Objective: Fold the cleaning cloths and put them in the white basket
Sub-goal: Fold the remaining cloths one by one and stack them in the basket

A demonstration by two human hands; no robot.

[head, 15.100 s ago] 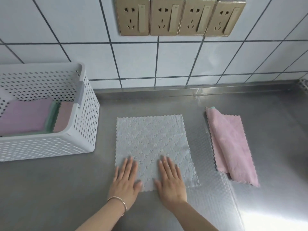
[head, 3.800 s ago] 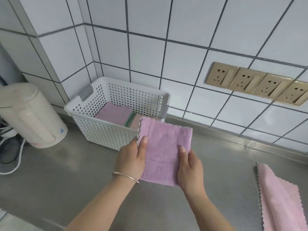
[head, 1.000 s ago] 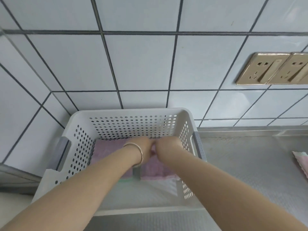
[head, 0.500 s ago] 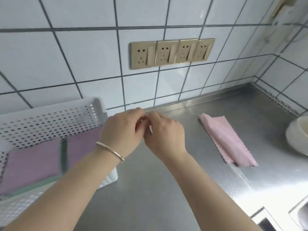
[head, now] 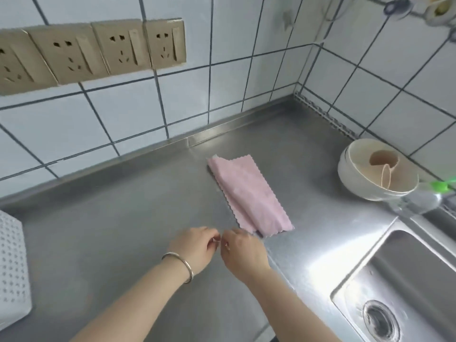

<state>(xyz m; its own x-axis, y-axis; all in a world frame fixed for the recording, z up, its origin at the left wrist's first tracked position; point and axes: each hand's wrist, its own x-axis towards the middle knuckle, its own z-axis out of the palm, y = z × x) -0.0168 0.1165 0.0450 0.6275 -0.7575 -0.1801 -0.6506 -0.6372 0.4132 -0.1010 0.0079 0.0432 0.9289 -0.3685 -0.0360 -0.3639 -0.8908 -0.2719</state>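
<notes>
A pink cleaning cloth (head: 249,196) lies loosely folded lengthwise on the steel counter, running away from me. My left hand (head: 195,248) and my right hand (head: 243,253) hover side by side just in front of the cloth's near end. Their fingers are curled and their fingertips meet each other. Neither hand holds anything, and the right hand's knuckles are close to the cloth's near corner. Only a corner of the white perforated basket (head: 12,272) shows at the far left edge; its inside is out of view.
A white bowl (head: 357,178) holding paper cups stands at the right by the wall. A clear bottle with a green cap (head: 419,198) lies beside it. The steel sink (head: 404,287) is at the lower right. Wall sockets (head: 98,50) are at the upper left.
Both hands have left the basket, where the folded purple cloth stays, and have moved right to the pink cloth's near end. The view has swung right, bringing the sink and bowl in.
</notes>
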